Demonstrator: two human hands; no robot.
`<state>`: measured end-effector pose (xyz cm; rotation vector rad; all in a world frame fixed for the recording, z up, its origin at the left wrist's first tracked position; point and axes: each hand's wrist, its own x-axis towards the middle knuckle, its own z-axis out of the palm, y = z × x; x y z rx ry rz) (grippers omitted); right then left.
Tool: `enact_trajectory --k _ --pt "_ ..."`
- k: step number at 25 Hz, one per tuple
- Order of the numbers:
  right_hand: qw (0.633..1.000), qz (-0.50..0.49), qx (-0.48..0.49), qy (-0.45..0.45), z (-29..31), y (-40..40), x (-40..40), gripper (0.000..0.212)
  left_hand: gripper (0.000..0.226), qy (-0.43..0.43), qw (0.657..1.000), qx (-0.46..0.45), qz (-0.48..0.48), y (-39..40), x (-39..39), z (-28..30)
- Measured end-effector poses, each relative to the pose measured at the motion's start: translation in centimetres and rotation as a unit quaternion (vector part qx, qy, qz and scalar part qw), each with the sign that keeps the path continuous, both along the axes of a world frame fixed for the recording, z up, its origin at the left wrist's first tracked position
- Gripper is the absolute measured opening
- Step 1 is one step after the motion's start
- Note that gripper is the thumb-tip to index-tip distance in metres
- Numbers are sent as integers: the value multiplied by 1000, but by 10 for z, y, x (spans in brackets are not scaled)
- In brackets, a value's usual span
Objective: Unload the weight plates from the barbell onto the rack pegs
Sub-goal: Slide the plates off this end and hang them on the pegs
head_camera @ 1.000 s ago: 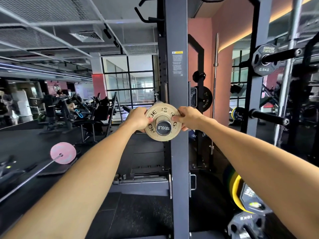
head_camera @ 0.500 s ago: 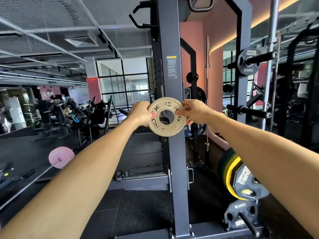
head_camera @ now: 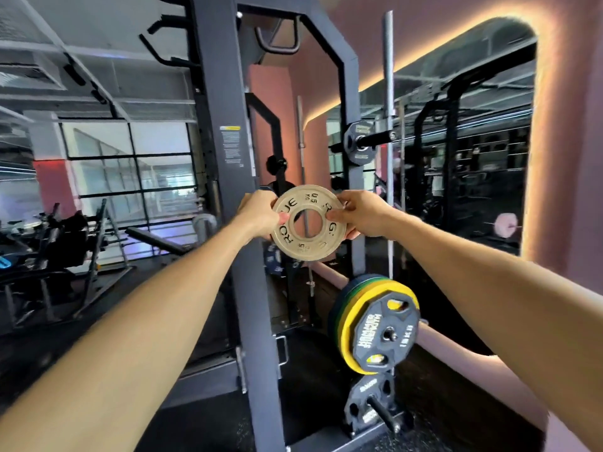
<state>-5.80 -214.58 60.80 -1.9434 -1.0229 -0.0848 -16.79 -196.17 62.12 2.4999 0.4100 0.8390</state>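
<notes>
**Small plate held in both hands, clear of any peg**

The small tan plate (head_camera: 308, 222) is upright and face-on to the camera, held out at arm's length in front of the rack. It sits on no bar and no peg; the background shows straight through its centre hole. Its face carries raised dark lettering and a "0.5 KG" mark near the top.

The left hand (head_camera: 259, 214) grasps the plate's left edge, thumb on the front face beside the hole, fingers curled behind the rim. The right hand (head_camera: 360, 214) grasps the right edge in the same manner, thumb on the front face, fingers wrapped behind. Both forearms are extended.

The grey rack upright (head_camera: 228, 197) stands just left of the plate and partly behind the left hand, with a printed label on its face above hand height.

Above and to the right of the plate, a black peg (head_camera: 375, 138) projects from the rack frame and carries one small black plate (head_camera: 359, 143) at its inner end. Below and to the right, a lower peg holds a stack of large plates (head_camera: 375, 324): a black one outermost, yellow and green behind it. Beneath that stack, another black plate (head_camera: 367, 409) sits on the lowest peg, near the floor.

A steel bar (head_camera: 388, 125) stands vertically just right of the upper peg.
</notes>
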Motion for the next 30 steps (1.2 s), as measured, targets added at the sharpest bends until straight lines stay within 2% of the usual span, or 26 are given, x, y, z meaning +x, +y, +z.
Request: enact_trajectory --k 6,10,16,26,30 --pt "998 -62 -8 -7 4 -65 73 9 17 -7 996 -16 -85 -52 93 0" --pt "996 -90 -11 -6 2 -77 125 17 8 -6 994 -9 -110 -57 156 2" --pt "995 -100 0 1 3 -63 229 21 8 -22 991 -15 -132 -38 268 4" --pt "996 -83 0 12 11 -42 376 22 15 -5 994 -2 -113 -22 404 15" --pt "999 -37 0 13 8 -46 437 25 7 -8 997 0 -75 -31 448 13"
